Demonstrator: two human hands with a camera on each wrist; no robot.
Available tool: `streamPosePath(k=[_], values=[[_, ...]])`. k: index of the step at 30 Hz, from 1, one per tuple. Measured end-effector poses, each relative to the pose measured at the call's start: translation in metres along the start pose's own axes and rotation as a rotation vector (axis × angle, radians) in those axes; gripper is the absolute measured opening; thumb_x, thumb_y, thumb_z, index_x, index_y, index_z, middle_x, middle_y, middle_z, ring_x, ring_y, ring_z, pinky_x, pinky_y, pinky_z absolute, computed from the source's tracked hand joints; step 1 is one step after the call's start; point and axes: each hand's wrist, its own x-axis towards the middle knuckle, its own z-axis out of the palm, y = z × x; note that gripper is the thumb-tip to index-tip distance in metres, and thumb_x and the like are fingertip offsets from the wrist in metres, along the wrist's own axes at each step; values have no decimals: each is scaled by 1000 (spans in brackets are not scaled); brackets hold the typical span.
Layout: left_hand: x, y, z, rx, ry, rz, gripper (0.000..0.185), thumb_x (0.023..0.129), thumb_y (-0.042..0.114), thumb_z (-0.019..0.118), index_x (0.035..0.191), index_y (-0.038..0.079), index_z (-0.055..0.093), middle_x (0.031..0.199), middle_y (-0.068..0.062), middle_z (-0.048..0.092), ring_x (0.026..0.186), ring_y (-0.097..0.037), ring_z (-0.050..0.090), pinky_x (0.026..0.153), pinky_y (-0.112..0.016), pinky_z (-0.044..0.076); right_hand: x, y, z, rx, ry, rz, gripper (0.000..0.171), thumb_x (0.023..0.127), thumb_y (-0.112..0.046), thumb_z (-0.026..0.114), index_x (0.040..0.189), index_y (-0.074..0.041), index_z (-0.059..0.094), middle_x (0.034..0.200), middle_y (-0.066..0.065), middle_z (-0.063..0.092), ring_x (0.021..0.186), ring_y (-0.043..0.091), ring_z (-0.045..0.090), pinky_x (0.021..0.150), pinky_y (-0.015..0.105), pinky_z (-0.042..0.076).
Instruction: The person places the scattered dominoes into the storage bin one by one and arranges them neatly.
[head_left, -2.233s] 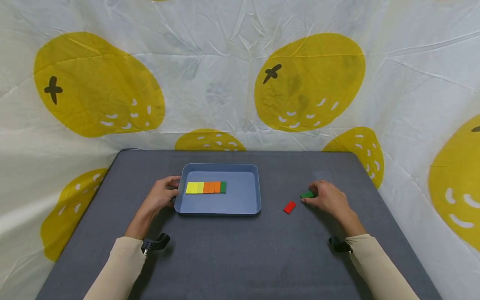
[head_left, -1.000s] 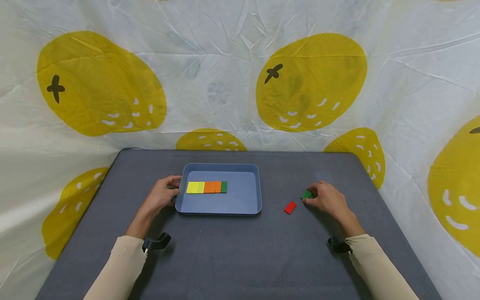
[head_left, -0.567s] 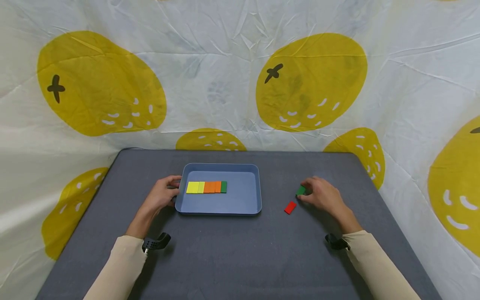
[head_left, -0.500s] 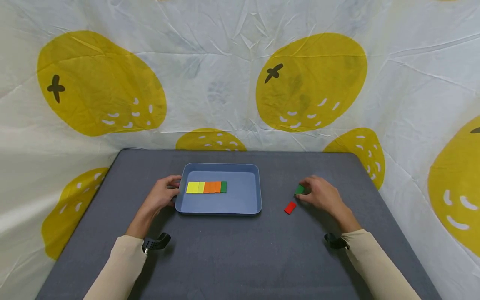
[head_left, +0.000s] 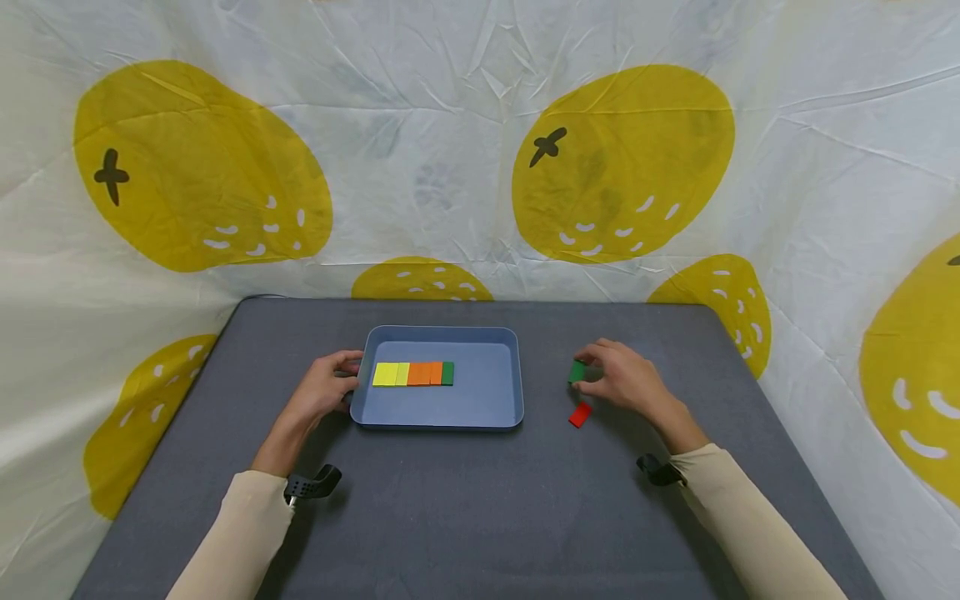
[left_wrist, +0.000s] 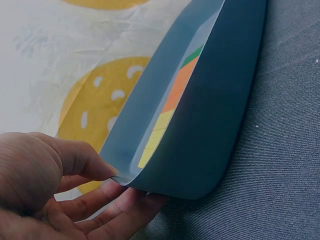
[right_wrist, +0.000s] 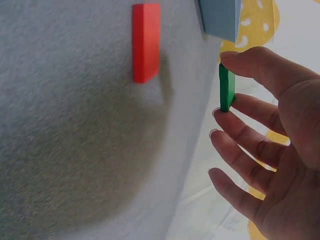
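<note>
Head view: right hand (head_left: pixel 626 381) pinches green block (head_left: pixel 577 372) above open table; left hand (head_left: pixel 322 389) grips tray (head_left: pixel 480 400) rim.

I work at a dark grey, fabric-textured tabletop (head_left: pixel 465 508). A creased white cloth backdrop (head_left: pixel 420 158), printed with large yellow fruit shapes bearing dark stem marks and white flecks, encloses it behind and on both sides. Lighting is even and diffuse.

A flat green block (head_left: pixel 577 372), pinched on edge above the table, apparently clear of the red block (head_left: pixel 579 414) below.
</note>
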Motion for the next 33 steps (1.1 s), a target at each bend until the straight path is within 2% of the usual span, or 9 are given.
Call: streamPosePath(k=[12, 24, 33], values=[[0, 2, 0, 6, 4, -28, 55, 101, 1, 52, 154, 5, 41, 143, -28, 47, 117, -40, 56, 74, -44, 61, 21, -23, -3, -46, -48, -62, 41, 82, -30, 82, 118, -13, 73, 109, 3, 67, 101, 21, 63, 75, 43, 55], [1, 1, 0, 1, 1, -22, 54, 101, 1, 52, 154, 4, 41, 142, -28, 47, 118, -41, 55, 72, -44, 61, 42, -50, -7, -93, -82, -135, 42, 82, -34, 84, 117, -14, 74, 108, 3, 67, 101, 21, 63, 77, 46, 56], [1, 1, 0, 15, 7, -21, 54, 101, 1, 52, 153, 4, 42, 141, -28, 47, 116, -40, 56, 72, -43, 61, 61, -69, -4, -91, -115, -179, 44, 82, -37, 84, 119, -17, 74, 109, 2, 68, 100, 19, 63, 76, 43, 55]])
